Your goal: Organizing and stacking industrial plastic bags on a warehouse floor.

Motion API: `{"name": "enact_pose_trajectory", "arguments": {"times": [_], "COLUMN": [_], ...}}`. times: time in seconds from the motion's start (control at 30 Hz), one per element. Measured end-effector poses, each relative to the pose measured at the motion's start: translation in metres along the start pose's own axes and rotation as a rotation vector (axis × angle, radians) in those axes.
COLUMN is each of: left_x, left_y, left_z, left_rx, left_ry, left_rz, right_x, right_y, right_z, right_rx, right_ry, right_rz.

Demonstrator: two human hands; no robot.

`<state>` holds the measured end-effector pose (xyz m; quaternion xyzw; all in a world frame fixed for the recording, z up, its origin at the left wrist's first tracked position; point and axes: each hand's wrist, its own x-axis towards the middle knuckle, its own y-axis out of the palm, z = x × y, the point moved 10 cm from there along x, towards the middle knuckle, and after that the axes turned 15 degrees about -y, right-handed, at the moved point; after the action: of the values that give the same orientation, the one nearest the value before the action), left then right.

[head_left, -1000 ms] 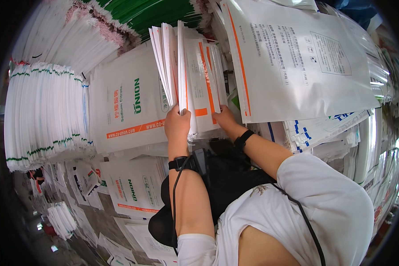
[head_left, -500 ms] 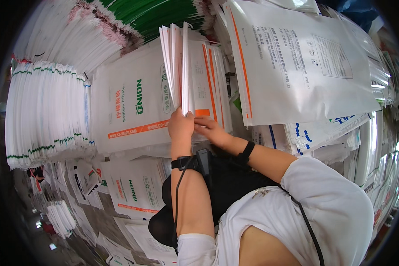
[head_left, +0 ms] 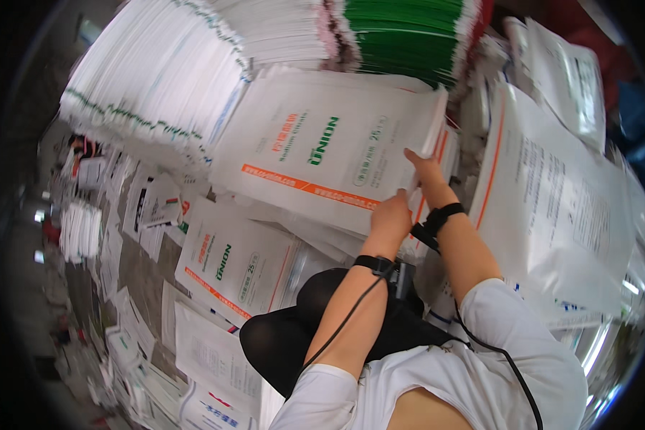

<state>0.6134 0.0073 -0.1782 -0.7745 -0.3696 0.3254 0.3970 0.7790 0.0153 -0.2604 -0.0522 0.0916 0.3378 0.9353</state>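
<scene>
A white flat sack [head_left: 294, 136] with green and orange print lies on top of a pile of similar sacks in front of me. At its near right corner, my left hand [head_left: 392, 218] is closed with thumb and fingertips on the edge. Just beyond, my right hand [head_left: 428, 174] is closed on the sack's right edge, its thumb lying over the top face. The fingers under the edge are hidden. Both wrists wear black bands.
A tall stack of white sacks [head_left: 150, 72] stands at the far left. Behind are green sacks [head_left: 405, 39]. On the right lies a large white sack [head_left: 545, 208] with an orange stripe. More printed sacks [head_left: 236, 261] lie lower left.
The folded sacks that stood upright in my left hand now lie flat on the pile. My right hand has moved forward to the edge, and the view has turned left.
</scene>
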Motion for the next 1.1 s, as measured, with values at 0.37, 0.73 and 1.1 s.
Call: {"name": "enact_pose_trajectory", "arguments": {"times": [0.37, 0.73, 1.1], "left_x": [-0.002, 0.037, 0.058], "left_y": [0.022, -0.233, -0.067], "left_z": [-0.008, 0.095, 0.398], "left_rx": [-0.128, -0.545, -0.128], "left_ry": [-0.110, -0.128, -0.670], "left_rz": [0.461, -0.194, -0.260], "right_x": [0.061, -0.005, -0.041], "right_y": [-0.064, -0.096, -0.142], "right_z": [-0.052, 0.176, 0.128], "right_rx": [-0.449, -0.411, -0.863], "right_ry": [-0.264, -0.564, -0.405], "right_rz": [0.044, 0.251, 0.172]}}
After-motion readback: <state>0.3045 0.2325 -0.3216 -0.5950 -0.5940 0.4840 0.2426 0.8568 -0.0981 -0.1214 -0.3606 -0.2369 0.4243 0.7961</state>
